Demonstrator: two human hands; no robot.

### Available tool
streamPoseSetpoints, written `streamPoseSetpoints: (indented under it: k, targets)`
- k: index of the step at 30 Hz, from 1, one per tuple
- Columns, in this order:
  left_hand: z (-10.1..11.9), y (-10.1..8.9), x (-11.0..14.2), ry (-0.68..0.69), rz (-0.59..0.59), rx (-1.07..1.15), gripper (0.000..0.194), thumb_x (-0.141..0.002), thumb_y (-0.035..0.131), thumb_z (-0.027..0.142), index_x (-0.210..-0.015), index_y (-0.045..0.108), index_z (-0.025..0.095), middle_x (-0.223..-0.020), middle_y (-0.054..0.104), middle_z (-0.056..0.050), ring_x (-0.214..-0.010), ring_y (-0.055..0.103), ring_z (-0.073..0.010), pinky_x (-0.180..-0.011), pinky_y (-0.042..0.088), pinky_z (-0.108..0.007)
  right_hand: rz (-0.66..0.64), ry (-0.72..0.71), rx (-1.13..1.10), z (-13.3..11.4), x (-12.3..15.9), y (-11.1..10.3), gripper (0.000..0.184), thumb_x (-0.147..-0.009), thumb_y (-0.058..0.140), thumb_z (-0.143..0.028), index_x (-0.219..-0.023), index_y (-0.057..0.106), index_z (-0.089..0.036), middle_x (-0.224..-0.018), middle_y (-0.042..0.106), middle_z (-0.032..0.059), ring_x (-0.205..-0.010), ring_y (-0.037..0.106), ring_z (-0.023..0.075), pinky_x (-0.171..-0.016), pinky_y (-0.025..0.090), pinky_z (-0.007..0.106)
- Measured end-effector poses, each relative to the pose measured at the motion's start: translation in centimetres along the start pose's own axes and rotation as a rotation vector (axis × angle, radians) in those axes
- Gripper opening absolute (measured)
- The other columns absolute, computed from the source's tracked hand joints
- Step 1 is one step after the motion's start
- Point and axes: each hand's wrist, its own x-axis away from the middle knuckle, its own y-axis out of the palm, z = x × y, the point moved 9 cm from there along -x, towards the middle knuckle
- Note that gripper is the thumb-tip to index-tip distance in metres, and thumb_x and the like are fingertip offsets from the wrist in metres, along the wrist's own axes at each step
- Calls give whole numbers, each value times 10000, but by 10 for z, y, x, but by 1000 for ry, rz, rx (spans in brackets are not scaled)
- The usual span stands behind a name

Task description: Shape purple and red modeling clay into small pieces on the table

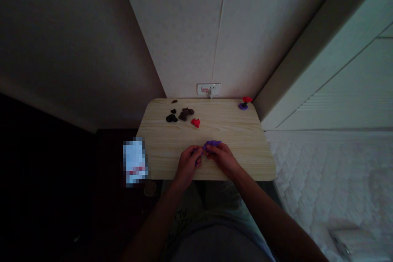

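Note:
Purple modelling clay is pinched between my two hands over the near half of a small wooden table. The fingers of my left hand are closed on one part of it, and a bit of purple shows below the fingertips. My right hand grips the larger piece, which sticks out above its fingers. Beyond my hands lies a red clay lump. Brown clay pieces and a flat black clay piece lie to its left.
A small clay figure with a red top and purple base stands at the table's far right corner. A wall socket with a plug sits behind the table. To the right is a bed with a quilted cover; a blurred-out bright object is at left.

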Motion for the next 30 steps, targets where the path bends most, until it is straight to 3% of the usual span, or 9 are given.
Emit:
streamPoseSetpoints:
  k: [11, 18, 24, 30]
  targets:
    - [-5, -1, -3, -13, -13, -62, 448, -636, 905, 485, -859, 744, 132, -659, 586, 15, -528, 418, -55, -479, 285, -205, -38, -75, 84, -4, -1, 3, 211, -627, 857, -347, -708, 737, -194, -627, 682, -8, -592, 563, 133, -577, 452, 267]
    - [1, -9, -6, 27, 51, -147, 357, -634, 907, 420, -782, 740, 142, -554, 537, 45, -476, 411, -59, -450, 267, -204, -66, -99, 149, -11, 0, 5, 211, -600, 910, -303, -714, 765, -200, -593, 700, -13, -577, 582, 142, -612, 455, 279]
    - [-2, -2, -5, 23, 60, -68, 321, -642, 878, 393, -713, 679, 151, -581, 552, 37, -490, 438, -58, -458, 295, -194, -73, -59, 41, -1, -1, 9, 162, -631, 867, -288, -651, 750, -177, -625, 694, 2, -566, 557, 117, -579, 435, 263]
    - [-6, 8, -4, -28, 36, 82, 283, -669, 813, 353, -706, 631, 141, -647, 591, 17, -522, 441, -49, -468, 281, -186, -26, -12, -126, 6, 0, 9, 210, -586, 885, -286, -695, 745, -174, -696, 706, 16, -624, 588, 118, -614, 496, 265]
